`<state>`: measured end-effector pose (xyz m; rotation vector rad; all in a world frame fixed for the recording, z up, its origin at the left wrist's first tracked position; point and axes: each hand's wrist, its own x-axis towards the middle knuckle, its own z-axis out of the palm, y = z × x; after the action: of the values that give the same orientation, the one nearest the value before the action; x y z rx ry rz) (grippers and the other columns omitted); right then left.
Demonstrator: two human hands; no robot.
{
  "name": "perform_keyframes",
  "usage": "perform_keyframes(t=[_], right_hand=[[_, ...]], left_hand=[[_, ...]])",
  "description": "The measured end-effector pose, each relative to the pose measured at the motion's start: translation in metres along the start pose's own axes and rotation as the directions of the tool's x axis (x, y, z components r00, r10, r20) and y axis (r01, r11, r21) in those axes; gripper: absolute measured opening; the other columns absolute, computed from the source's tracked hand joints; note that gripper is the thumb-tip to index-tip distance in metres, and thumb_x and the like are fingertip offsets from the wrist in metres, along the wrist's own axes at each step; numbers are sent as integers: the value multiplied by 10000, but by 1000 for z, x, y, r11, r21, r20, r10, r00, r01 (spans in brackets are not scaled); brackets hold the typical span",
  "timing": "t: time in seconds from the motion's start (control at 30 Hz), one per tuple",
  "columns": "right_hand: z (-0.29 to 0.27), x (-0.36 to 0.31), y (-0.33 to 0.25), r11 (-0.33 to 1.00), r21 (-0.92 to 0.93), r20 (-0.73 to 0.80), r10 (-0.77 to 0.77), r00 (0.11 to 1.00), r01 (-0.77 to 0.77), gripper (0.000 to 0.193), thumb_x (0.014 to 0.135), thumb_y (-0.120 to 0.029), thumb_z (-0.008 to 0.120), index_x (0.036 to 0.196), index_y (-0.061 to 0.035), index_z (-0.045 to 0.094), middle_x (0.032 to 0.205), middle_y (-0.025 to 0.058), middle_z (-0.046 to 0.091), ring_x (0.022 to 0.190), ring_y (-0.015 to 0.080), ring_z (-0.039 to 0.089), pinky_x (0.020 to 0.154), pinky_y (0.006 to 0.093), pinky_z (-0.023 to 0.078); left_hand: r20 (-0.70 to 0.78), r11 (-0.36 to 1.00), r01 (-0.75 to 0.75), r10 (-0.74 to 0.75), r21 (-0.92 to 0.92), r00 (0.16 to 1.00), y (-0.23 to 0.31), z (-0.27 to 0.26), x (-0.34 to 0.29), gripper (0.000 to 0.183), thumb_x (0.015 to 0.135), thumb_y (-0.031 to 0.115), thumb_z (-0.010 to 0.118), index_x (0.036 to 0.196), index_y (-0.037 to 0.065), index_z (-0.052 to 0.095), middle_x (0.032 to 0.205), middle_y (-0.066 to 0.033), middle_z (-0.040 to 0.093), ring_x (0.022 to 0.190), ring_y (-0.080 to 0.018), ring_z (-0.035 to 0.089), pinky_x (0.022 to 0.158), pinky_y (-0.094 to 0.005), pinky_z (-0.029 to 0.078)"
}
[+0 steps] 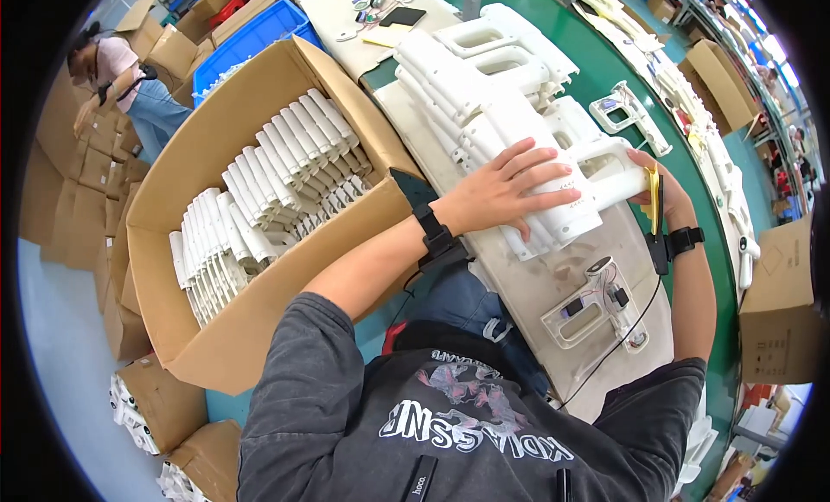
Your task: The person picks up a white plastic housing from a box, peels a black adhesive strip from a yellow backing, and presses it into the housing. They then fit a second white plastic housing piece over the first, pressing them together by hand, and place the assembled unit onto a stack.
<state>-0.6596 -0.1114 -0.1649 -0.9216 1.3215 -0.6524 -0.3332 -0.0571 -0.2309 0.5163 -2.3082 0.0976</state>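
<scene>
My left hand (512,189) lies with spread fingers across the top of a stack of white plastic housings (484,113), its thumb hanging over their near end. These housings have a tube-like body and a looped handle, and rest close together on the table. At their right, my right hand (667,195) is closed around a slim yellow-and-black tool (654,199), its exact kind hidden by the grip. The fingertips of that hand touch the end of a housing's handle (618,169). Nearer me lies an opened housing (596,307) with wires and small dark parts inside.
A big cardboard box (259,342) at my left holds rows of white housings (268,169). Behind it stands a blue bin (251,39). Another housing (629,117) lies on the green surface (692,208). A thin black cable (616,346) crosses the table. A person (130,87) stands far left.
</scene>
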Motion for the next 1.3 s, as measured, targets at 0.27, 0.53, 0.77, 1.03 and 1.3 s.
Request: perform_keyframes(t=[0.27, 0.53, 0.77, 1.03, 1.3], right_hand=[[-5, 2, -2, 998, -51, -132, 19, 991, -26, 453, 903, -474, 712, 1117, -78, 664, 774, -16, 630, 540, 60, 551, 444, 221, 423], [-9, 1, -21, 866, -479, 36, -147, 988, 146, 491, 929, -419, 710, 1205, -16, 658, 907, -26, 651, 745, 49, 583, 663, 228, 483], [18, -2, -30, 777, -583, 35, -270, 962, 239, 482, 979, -351, 670, 1246, 50, 660, 937, -21, 663, 803, 26, 567, 705, 204, 465], [9, 6, -33, 712, -657, 27, -304, 952, 246, 481, 985, -363, 663, 1242, 43, 671, 944, -26, 666, 795, 17, 551, 687, 194, 456], [-8, 20, -39, 559, -741, 139, -414, 900, 372, 511, 1030, -382, 558, 1364, 3, 606, 1277, 128, 674, 1204, 191, 593, 1085, 313, 393]], left_hand=[[-18, 991, 127, -127, 34, 992, 2, -6, -14, 1075, 520, 420, 847, 1508, 287, 444, 1523, -66, 391, 1438, -319, 330, 1234, -533, 231], [-99, 324, 594, -920, -736, 380, 49, 44, -33, 840, 1022, 366, 583, 1584, -45, 112, 1640, -251, 135, 1532, -378, 132, 1248, -435, 126], [-144, 317, 605, -937, -730, 318, 61, 65, 0, 781, 1102, 345, 367, 1568, -64, -108, 1651, -270, -161, 1548, -364, -130, 1242, -433, -43], [-156, 300, 519, -940, -801, 303, 49, 76, 11, 775, 1105, 435, 265, 1566, -72, -98, 1647, -283, -153, 1543, -386, -132, 1239, -450, -59], [-98, 354, 679, -918, -644, 385, 63, 5, -22, 771, 1072, 444, 429, 1568, -52, 111, 1653, -288, 11, 1548, -386, 29, 1243, -449, 71]])
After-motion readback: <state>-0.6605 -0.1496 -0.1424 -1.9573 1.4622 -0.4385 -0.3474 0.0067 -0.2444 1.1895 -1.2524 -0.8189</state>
